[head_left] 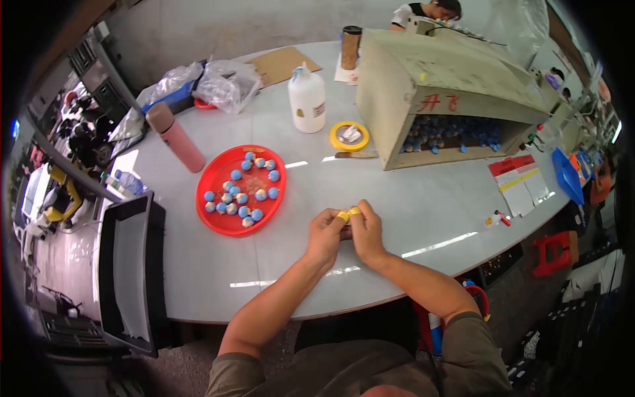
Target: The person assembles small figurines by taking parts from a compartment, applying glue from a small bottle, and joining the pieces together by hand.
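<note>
My left hand point(325, 235) and my right hand point(367, 231) meet over the middle of the table, fingers curled and thumbs side by side. Both thumbs wear yellow coverings at their tips. Whatever the fingers pinch between them is hidden from this view. To the left of my hands lies a round red tray point(210, 175) holding several small blue-and-cream balls point(242, 198) and some pale crumbs.
A black bin point(159, 264) stands at the table's left edge. Beyond the tray are a pink bottle point(180, 142), a white plastic jug point(307, 102) and a yellow tape roll point(349, 135). An open-fronted box point(383, 99) holds more blue pieces. Another person point(430, 13) sits behind it.
</note>
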